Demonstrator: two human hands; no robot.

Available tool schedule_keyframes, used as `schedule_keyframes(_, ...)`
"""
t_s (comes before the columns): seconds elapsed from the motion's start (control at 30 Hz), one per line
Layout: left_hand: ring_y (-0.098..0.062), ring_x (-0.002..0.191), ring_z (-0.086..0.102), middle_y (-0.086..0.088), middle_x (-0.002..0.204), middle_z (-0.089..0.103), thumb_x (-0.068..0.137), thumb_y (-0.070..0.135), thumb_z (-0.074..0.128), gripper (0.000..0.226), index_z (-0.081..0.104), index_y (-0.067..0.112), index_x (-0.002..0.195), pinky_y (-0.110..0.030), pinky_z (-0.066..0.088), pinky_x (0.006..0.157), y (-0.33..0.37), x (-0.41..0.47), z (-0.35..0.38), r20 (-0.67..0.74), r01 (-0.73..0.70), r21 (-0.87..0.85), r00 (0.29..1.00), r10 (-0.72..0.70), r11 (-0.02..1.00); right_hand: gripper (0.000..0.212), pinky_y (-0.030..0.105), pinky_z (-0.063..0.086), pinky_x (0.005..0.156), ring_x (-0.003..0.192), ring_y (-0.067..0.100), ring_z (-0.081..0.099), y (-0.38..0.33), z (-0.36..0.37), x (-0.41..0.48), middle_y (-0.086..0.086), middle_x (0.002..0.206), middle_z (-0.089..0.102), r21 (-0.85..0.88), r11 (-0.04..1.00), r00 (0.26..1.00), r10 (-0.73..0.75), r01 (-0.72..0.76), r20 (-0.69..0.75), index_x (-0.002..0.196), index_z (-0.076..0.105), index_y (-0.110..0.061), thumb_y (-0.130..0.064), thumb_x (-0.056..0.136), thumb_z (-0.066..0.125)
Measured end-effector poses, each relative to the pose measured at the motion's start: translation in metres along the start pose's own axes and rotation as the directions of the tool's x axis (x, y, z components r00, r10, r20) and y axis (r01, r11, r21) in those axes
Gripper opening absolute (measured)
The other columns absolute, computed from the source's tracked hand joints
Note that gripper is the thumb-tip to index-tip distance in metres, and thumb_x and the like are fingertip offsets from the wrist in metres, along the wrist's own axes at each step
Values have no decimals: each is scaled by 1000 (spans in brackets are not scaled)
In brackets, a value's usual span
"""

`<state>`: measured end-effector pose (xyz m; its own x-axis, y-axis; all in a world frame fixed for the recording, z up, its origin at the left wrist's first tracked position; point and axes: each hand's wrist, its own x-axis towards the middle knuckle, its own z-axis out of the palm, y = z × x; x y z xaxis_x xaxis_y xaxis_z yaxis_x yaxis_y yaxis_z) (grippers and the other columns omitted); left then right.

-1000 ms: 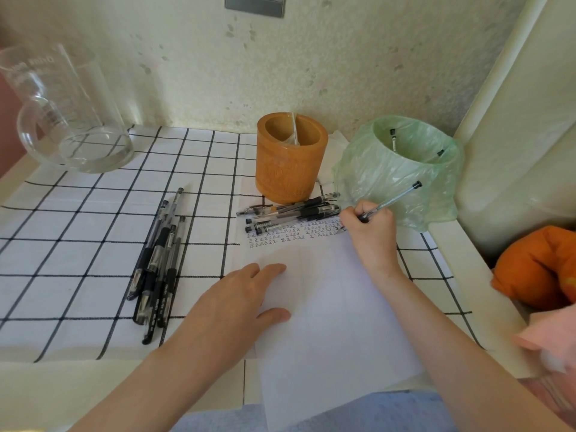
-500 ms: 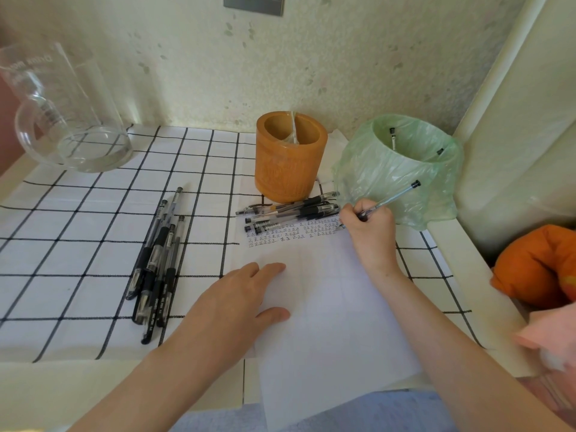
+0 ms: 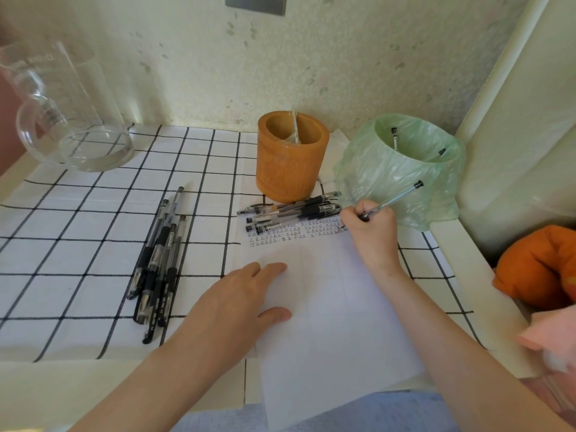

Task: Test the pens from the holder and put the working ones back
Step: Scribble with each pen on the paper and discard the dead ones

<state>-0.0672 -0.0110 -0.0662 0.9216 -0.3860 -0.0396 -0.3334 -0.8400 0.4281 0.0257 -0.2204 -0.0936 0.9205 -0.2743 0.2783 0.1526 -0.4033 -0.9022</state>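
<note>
Clear-barrelled pen with a black end plug [image 3: 396, 197] sits slanted in the right hand [image 3: 371, 226], whose grip is closed round the lower barrel, fingers and thumb pinching it. Its tip is down at the top right of a white sheet of paper [image 3: 343, 307], at the end of several rows of small handwritten marks [image 3: 296, 235]. The pen's upper end leans toward a pale green bag-lined bin [image 3: 402, 182] just beside the hand, and two more pen ends [image 3: 395, 140] show inside the bin. The left hand [image 3: 240, 300] lies flat on the paper's left edge, its grip open, fingers straight and holding nothing. A small cluster of clear pens with black sleeves [image 3: 293, 215] lies crosswise along the top of the sheet, touching the foot of an orange-brown cylindrical wooden holder [image 3: 291, 169]. The holder stands upright behind them, with a clear plastic strip [image 3: 294, 129] poking from its mouth. To the left, well apart from the paper, a second bundle of black-and-clear pens [image 3: 159, 263] lies lengthwise on a white cloth with a black grid [image 3: 78, 219]. This cloth covers most of the cream surface [image 3: 46, 385]. A large clear glass beaker [image 3: 71, 113] stands at the cloth's far left corner. At the right edge lie an orange fabric bundle [image 3: 542, 266] and, nearer, a blurred pink object [image 3: 548, 341].
</note>
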Motion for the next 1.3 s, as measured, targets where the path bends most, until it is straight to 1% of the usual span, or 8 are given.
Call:
schedule_keyframes(0.23, -6, 82, 35, 12, 89, 31, 89, 51, 45, 61, 19, 36, 142, -17, 35, 76, 0, 0, 0, -2, 2, 4, 1000, -2, 1000, 42, 19, 18, 48, 55, 7, 18, -1, 1, -1, -1, 55, 20, -8, 1000, 1000, -27, 27, -10, 54, 28, -14, 5, 80, 55)
schedule_keyframes(0.43, -6, 81, 36, 12, 88, 31, 89, 51, 45, 61, 19, 36, 142, -15, 33, 73, 1, 0, 0, -2, 2, 4, 1000, -2, 1000, 33, 26, 24, 53, 59, 17, 27, 3, 0, 1, 11, 57, 30, -1, 1000, 1000, 5, -5, -25, 56, 35, 8, 2, 80, 56)
schedule_keyframes(0.6, -6, 81, 35, 12, 88, 32, 89, 51, 46, 61, 20, 36, 142, -16, 33, 73, 2, 0, -2, 5, 14, -6, 1000, -14, 1000, 32, 27, 24, 55, 58, 18, 28, 4, -1, 2, 12, 56, 31, -3, 1000, 1000, 11, -11, -9, 57, 36, 9, 0, 80, 57)
schedule_keyframes(0.8, -6, 80, 36, 11, 87, 32, 89, 51, 46, 61, 19, 37, 142, -15, 32, 72, 3, -1, -3, 27, 23, 18, 999, -24, 1000, 37, 21, 18, 49, 55, 7, 18, -4, 0, -2, 2, 56, 20, 6, 1000, 1000, -7, 7, -1, 56, 31, -10, 6, 79, 55)
schedule_keyframes(0.97, -7, 80, 37, 12, 87, 33, 89, 50, 46, 61, 19, 36, 142, -15, 31, 72, 4, 0, -5, 65, 29, 20, 997, -30, 999, 37, 21, 20, 49, 53, 7, 21, -3, -1, -1, 3, 54, 24, 6, 1000, 1000, 18, -18, -7, 55, 31, -9, 1, 80, 56)
schedule_keyframes(1.1, -7, 90, 42, 11, 96, 43, 95, 39, 41, 52, 25, 30, 143, -15, 34, 83, 4, -1, -4, 7, 23, -128, 1000, -22, 992, 37, 24, 28, 48, 45, 15, 32, -13, -7, 1, 11, 53, 42, 193, 976, 993, 110, -100, -40, 52, 46, -10, -16, 86, 62)
schedule_keyframes(1.2, -10, 107, 45, 6, 111, 49, 98, 12, 33, 45, 28, 21, 142, -13, 30, 94, 5, 2, -9, -133, 14, -237, 990, -47, 971, 38, 19, 29, 42, 37, 10, 35, -36, -12, -3, 5, 49, 47, 330, 940, 996, 87, -88, 20, 57, 52, -11, -23, 92, 59)
schedule_keyframes(1.3, -5, 85, 49, 5, 101, 58, 96, 0, 34, 48, 33, 24, 138, -9, 36, 79, 9, 5, -19, -160, 33, -466, 980, -120, 884, 38, 18, 27, 38, 37, 10, 36, -50, -15, -7, -1, 39, 42, 433, 875, 975, 177, -218, 134, 67, 59, -6, -30, 95, 52)
